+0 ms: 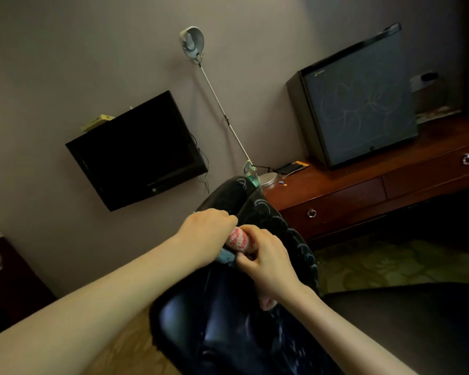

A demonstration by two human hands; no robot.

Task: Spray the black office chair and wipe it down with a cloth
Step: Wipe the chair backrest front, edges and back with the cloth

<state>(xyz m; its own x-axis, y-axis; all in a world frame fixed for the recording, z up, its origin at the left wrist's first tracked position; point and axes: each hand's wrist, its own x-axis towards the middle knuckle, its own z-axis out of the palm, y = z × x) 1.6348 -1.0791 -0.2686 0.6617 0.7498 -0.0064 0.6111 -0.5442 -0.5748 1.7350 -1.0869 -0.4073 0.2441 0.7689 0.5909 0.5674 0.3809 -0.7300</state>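
- left hand (pixel 209 234) comes in from lower left, forearm bare, fingers curled down over the cloth (pixel 237 239), gripping its left end
- right hand (pixel 266 262) comes in from lower right, fingers and thumb bent and closed on the cloth's right side; fingertips mostly tucked out of sight
- cloth is bunched between the two hands; pink-and-white striped part shows in the gap, a grey-blue edge hangs just under the left hand
- black office chair (pixel 228 328) sits directly below the hands, shiny black surface filling the lower centre of the view
- cloth lies at the upper part of the chair, touching it as far as can be seen
- dark cover (pixel 276 220) with pale looping pattern is draped over the chair, running along its right edge past the right hand
- bottle (pixel 251 174), clear greenish, stands just behind the chair top, partly hidden; can't tell if it is the sprayer
- wooden desk (pixel 349 171) to the right of the chair, two drawers with a ring pull (pixel 311 213) each
- lamp (pixel 192 42) on a thin pole, round base on the desk's left end near the bottle
- mini fridge (pixel 360 101), dark, stands on the desk, well apart from the hands
- TV (pixel 136 150), screen off, mounted on the wall left of the lamp
- patterned carpet (pixel 390 263) under the desk side
- view is strongly tilted
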